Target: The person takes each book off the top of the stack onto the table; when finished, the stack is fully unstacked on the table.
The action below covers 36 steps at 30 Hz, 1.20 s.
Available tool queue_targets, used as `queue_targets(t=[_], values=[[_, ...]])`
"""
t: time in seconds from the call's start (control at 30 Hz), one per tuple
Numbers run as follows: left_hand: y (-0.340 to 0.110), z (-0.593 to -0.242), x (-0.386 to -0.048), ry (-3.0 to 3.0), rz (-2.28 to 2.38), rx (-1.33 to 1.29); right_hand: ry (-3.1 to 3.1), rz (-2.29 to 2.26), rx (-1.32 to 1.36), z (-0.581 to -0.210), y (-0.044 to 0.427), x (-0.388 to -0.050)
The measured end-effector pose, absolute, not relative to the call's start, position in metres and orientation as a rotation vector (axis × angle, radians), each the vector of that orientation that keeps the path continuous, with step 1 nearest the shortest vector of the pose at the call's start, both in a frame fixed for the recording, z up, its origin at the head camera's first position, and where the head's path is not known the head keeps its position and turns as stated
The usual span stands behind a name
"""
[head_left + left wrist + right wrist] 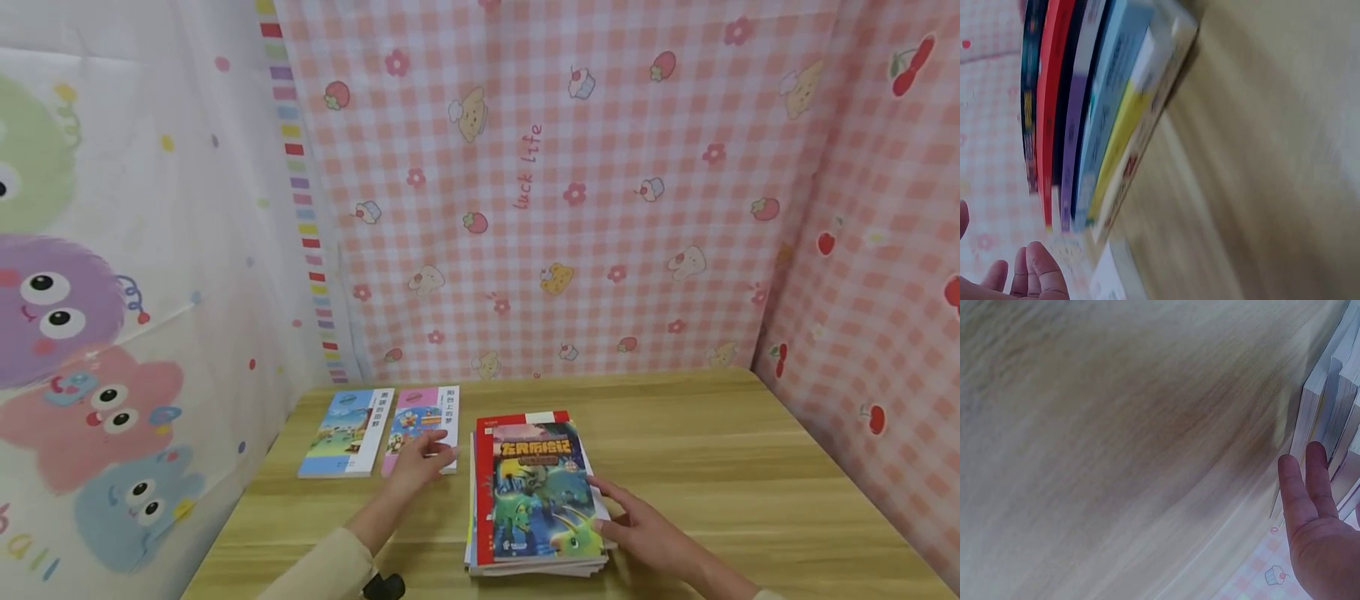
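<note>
A stack of books (pixel 536 567) lies on the table, topped by a dinosaur-covered book (pixel 543 492) over a red-edged one (pixel 485 479). My right hand (pixel 633 521) is at the stack's right side, its fingers (pixel 1297 494) straight along the page edges (pixel 1341 415). Left of the stack, my left hand (pixel 423 462) hovers above or touches a pink-and-white book (pixel 415 400); which, I cannot tell. Its fingers (pixel 1041 269) are loosely bent and hold nothing. Several coloured spines (pixel 1079 125) of the stack show in the left wrist view.
A blue-and-white book (pixel 345 433) lies flat at the table's left, beside the pink one. The wooden table (pixel 697 442) extends to the right of the stack. Patterned curtains (pixel 525 208) hang behind it and on both sides. A small black object (pixel 384 587) is by the left sleeve.
</note>
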<state>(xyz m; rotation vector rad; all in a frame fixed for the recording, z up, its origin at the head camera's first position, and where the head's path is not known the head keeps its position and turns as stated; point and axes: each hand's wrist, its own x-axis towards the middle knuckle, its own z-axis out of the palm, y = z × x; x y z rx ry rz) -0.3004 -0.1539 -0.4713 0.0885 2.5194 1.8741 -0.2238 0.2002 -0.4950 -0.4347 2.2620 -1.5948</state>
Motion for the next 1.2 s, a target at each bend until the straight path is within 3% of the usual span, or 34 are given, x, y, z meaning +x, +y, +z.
queue_targets(t=[0.6, 1.2], values=[[-0.131, -0.483, -0.248, 2.191, 1.921, 0.062, 2.322, -1.590, -0.380, -0.494, 0.199, -0.223], [-0.119, -0.494, -0.235, 2.186, 1.864, -0.061, 2.407, -1.551, -0.349, -0.498, 0.197, -0.221]])
